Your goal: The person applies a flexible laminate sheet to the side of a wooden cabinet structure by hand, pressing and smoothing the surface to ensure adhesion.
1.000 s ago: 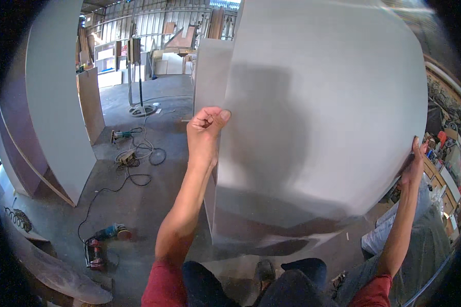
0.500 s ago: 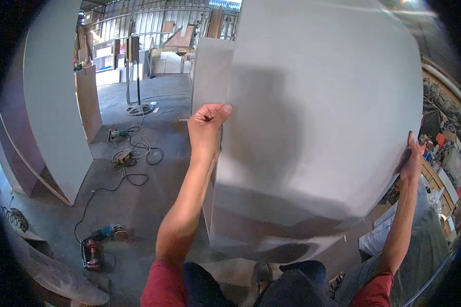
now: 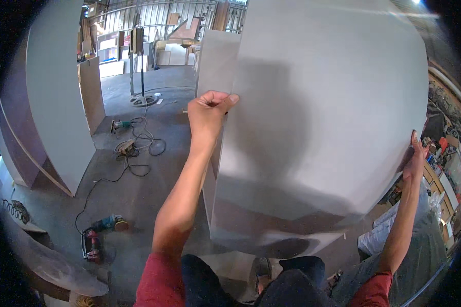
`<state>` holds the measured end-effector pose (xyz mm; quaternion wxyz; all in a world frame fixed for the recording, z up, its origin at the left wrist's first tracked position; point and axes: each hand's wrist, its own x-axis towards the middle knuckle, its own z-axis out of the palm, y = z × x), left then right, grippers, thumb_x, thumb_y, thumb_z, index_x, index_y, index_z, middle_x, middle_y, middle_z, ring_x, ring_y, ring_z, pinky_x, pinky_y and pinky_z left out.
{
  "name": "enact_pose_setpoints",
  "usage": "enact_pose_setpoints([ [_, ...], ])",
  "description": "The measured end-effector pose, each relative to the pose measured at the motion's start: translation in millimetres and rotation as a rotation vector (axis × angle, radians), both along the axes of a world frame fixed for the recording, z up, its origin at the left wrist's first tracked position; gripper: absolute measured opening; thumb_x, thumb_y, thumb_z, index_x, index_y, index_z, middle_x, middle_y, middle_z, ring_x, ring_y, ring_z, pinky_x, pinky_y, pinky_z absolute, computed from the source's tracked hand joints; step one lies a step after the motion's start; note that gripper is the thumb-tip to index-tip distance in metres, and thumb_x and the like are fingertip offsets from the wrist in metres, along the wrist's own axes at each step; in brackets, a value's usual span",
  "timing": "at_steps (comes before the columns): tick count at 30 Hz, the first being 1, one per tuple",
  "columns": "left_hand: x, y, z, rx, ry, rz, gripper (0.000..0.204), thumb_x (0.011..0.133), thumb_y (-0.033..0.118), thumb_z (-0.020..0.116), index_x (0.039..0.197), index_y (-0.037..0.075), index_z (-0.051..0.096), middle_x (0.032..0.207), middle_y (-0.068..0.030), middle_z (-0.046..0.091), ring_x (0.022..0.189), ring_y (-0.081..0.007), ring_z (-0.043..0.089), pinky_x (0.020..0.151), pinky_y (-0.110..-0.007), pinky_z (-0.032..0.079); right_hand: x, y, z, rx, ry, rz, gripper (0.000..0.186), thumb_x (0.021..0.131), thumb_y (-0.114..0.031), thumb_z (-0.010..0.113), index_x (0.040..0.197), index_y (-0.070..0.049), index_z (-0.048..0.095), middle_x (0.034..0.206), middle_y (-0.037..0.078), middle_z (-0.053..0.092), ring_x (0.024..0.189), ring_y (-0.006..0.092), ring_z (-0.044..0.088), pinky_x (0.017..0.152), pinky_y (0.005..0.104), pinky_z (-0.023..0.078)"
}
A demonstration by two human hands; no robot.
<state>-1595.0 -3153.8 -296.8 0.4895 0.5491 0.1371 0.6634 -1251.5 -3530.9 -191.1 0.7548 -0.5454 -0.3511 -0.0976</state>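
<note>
1. Grey panel (image 3: 353, 128), head view: it stands in front of the person, filling the middle and right, its broad flat face turned toward the wearer, with the person's shadow on it.
2. Its left edge runs from the top of the picture down to the floor area; its right edge bows outward, as the lens bends it. The lower end lies just ahead of a shoe (image 3: 262, 267).
3. The long axis seems to run up and down, leaning slightly right toward the top; the upper end is cut off by the picture.
4. The left hand (image 3: 207, 115) is at the left edge, fingers curled and thumb pressed against them, the thumb tip just at the edge. I cannot tell whether anything thin is pinched there.
5. The right hand (image 3: 415, 159) is at the right edge, thumb up along it; the other fingers are partly hidden, so I cannot tell how firmly they grip.
6. Bare floor (image 3: 141, 204) gives room on the left, as far as a tall pale board (image 3: 56, 102), but a sander (image 3: 107, 223) and cords (image 3: 143, 140) lie across it.
7. Room is tighter on the right: plastic-wrapped bags (image 3: 376, 235) and dark cloth (image 3: 420, 248) sit near the panel's lower right corner.
</note>
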Motion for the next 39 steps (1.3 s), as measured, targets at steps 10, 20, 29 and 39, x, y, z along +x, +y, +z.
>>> enact_pose_setpoints([
  [10,-2,3,19,0.051,0.039,-0.073,0.018,0.074,0.012,0.077,0.084,0.002,0.066,0.072,0.0002,0.061,0.062,-0.0059,0.051,0.056,-0.021,0.04,19,10,6,-0.036,0.013,-0.085,0.063,0.086,-0.038,0.064,0.13,0.003,0.046,0.127,0.011,0.052,0.115,0.0221,0.049,0.1,0.0348,0.035],
  [20,8,50,209,0.287,-0.041,-0.149,0.025,0.07,0.014,0.073,0.089,0.0,0.067,0.078,-0.0029,0.064,0.065,-0.0111,0.056,0.06,-0.024,0.044,16,11,-2,-0.054,0.035,-0.11,0.055,0.084,-0.041,0.065,0.122,-0.003,0.054,0.115,0.007,0.059,0.104,0.0185,0.054,0.092,0.0326,0.041],
  [29,21,130,316,0.247,0.092,-0.257,0.014,0.082,0.017,0.066,0.089,0.006,0.064,0.08,-0.003,0.063,0.072,-0.0151,0.058,0.066,-0.027,0.047,-9,9,1,-0.007,0.023,-0.034,0.048,0.084,-0.04,0.066,0.117,-0.005,0.058,0.111,0.005,0.06,0.104,0.0174,0.053,0.09,0.033,0.04],
  [39,26,99,315,0.248,0.099,-0.132,0.011,0.084,0.012,0.062,0.09,0.003,0.065,0.082,-0.0074,0.065,0.073,-0.0189,0.061,0.067,-0.03,0.051,-21,9,2,-0.033,0.032,-0.098,0.046,0.086,-0.039,0.063,0.117,-0.005,0.057,0.113,0.004,0.059,0.106,0.017,0.052,0.094,0.0331,0.038],
])
